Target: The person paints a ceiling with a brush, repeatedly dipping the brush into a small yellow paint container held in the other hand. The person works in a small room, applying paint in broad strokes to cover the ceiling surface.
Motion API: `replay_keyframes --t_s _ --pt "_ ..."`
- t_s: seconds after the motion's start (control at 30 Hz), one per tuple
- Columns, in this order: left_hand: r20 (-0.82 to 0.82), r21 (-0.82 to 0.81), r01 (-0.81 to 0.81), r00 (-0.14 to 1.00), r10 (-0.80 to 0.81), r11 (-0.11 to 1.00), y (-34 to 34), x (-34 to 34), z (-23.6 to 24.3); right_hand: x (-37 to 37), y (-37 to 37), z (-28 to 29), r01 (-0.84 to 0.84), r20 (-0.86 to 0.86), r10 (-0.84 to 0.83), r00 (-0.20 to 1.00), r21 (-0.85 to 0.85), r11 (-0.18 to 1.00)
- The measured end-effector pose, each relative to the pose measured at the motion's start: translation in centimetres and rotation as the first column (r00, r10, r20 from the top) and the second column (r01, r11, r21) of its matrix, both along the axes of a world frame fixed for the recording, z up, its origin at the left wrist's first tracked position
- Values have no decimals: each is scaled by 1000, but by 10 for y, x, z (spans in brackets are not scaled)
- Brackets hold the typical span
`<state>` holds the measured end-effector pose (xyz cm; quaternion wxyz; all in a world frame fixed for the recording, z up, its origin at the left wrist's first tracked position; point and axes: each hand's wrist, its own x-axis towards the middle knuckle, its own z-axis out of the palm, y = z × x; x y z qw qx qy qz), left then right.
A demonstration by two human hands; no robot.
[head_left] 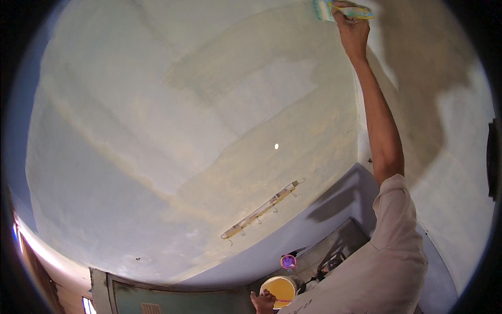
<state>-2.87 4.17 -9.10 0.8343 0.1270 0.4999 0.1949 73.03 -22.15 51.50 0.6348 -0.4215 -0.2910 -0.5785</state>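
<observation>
High on the wall [209,131], near the corner, my right hand [353,34] grips a wide paintbrush [350,10]. Its handle is smeared with yellow and blue-green, and its bristles lie against the wall. My right arm is stretched far up. Low in the view, my left hand [263,302] is closed at the side of a white bucket [297,283] of yellow paint [278,289]. A thin reddish bar [283,300], seemingly the bucket's handle, runs from the fingers across the paint. Darker, wet-looking bands of paint cover parts of the wall.
A rail with several hooks [261,211] is fixed low on the wall. Beyond the bucket are a small pink container with purple inside [288,261] and a grey ledge [334,243] with dark items. A green door [178,301] is at the lower left. The side wall [460,141] adjoins on the right.
</observation>
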Motion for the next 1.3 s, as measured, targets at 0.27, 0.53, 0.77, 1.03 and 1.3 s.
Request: replay_keyframes --t_s 0.27,0.53,0.77,1.03,1.3 --pt "-23 76 -6 1000 7 997 -32 34 67 -162 133 -33 -46 208 97 973 -238 970" --pt "2 193 -36 999 37 981 -48 62 94 -333 166 -110 -869 -340 840 423 -415 270" --pt "9 167 -81 997 81 983 -56 108 163 -379 152 -320 -933 -919 310 245 -310 -181" --pt "218 295 -45 976 -21 954 -52 112 211 -428 141 -383 -922 -951 104 292 -309 -233" --pt "279 312 -83 960 -8 947 -39 119 256 -463 185 -409 -805 -927 62 370 -354 -476"
